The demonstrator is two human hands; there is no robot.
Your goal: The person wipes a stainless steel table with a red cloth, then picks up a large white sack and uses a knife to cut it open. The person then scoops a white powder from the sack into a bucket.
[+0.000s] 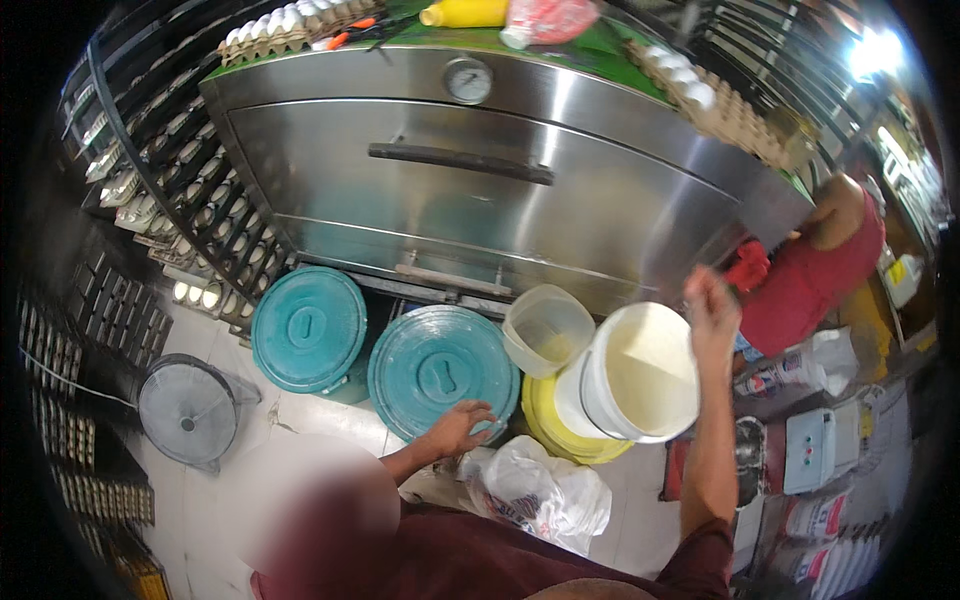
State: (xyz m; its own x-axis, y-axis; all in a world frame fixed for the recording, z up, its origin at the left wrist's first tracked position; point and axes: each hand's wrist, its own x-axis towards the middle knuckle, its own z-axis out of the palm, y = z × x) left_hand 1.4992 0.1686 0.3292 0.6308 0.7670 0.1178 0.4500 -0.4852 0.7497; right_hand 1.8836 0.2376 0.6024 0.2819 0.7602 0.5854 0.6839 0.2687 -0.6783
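My left hand (459, 429) hovers over or rests on the near edge of a teal lidded plastic barrel (420, 352), its fingers apart and nothing seen in them. Raised beside the rim of a tall white plastic bucket (649, 375) is my right hand (711, 300), blurred, its fingers bent; whether it holds anything cannot be told. Pale material shows inside the bucket, which stands on a yellow lid (541, 416). Against the bucket's left side sits a translucent square tub (529, 330) with a little yellowish residue. A white plastic sack (551, 495) lies just below the yellow lid.
A steel oven (480, 195) with a dial gauge spans the front; egg trays (277, 34) sit on top. Another teal barrel (304, 322) and a floor fan (187, 409) stand left, near tray racks (180, 195). A person in red (832, 277) is at the right.
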